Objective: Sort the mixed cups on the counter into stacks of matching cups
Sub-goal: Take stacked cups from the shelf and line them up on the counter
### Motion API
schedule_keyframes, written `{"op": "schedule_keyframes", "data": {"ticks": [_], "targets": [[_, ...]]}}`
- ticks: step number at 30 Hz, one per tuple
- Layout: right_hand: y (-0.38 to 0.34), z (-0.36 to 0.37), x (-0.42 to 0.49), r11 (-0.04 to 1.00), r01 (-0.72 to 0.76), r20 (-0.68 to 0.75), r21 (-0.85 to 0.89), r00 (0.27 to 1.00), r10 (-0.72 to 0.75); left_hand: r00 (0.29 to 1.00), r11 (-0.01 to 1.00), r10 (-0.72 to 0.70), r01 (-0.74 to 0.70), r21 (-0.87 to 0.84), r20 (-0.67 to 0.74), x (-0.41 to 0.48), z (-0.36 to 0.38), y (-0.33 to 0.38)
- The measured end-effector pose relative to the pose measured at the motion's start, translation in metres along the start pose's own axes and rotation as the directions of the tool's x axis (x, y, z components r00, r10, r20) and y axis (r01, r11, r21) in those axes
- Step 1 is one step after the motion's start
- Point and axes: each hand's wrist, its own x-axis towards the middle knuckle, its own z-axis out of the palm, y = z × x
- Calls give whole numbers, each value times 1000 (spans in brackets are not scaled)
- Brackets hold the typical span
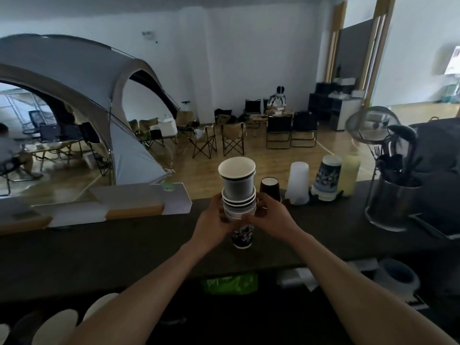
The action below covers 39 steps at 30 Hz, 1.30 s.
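A tall stack of nested paper cups (237,185) stands on the dark counter (124,242) in the middle of the view, its top cup white inside with a grey wall and dark bands. The bottom cup (242,236) carries a dark printed pattern. My left hand (212,220) grips the stack's lower part from the left, and my right hand (272,217) grips it from the right. Behind the stack sits a dark brown cup (270,188). Further right stand upside-down stacks: white translucent cups (298,183), patterned cups (327,179) and yellowish cups (349,176).
A steel holder of utensils (393,195) with a mesh strainer (371,124) stands at the counter's right end beside a tray (438,226). White boxes (139,200) lie beyond the counter's left. Pale round lids (57,327) and a green packet (230,282) sit below the front edge.
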Motion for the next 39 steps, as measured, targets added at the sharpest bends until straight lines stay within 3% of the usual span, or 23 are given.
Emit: {"op": "schedule_keyframes", "data": {"ticks": [7, 12, 14, 18, 22, 26, 31, 34, 36, 39], "targets": [[7, 4, -1, 1000, -6, 29, 10, 1000, 5, 1000, 1000, -18, 19, 9, -22, 0, 17, -12], [7, -12, -29, 990, 38, -245, -138, 967, -71, 996, 996, -83, 83, -17, 35, -10, 1, -22], [2, -14, -41, 989, 91, -266, -118, 956, -120, 994, 994, -107, 107, 22, 31, -21, -19, -30], [-34, 20, -54, 977, 207, -95, -55, 973, -212, 987, 986, -158, 157, 64, 5, -55, -74, -49], [-70, 93, -63, 940, 319, 51, 121, 944, -327, 962, 969, -243, 247, 18, -125, -110, -126, -73], [-98, 173, -84, 935, 306, 237, 180, 909, -343, 929, 951, -276, 301, 70, -245, -179, -162, -106], [-93, 260, -110, 968, 191, 300, 162, 925, -233, 838, 899, -384, 435, 50, -388, -256, -178, -150], [-70, 299, -120, 997, 55, 434, 47, 898, -70, 822, 791, -505, 563, 240, -263, -286, -169, -192], [-55, 322, -124, 1000, -31, 516, -1, 856, 28, 815, 753, -562, 574, 321, -139, -295, -156, -222], [-39, 354, -128, 995, -89, 584, -48, 805, 100, 820, 815, -573, 568, 114, 5, -294, -132, -258]]}}
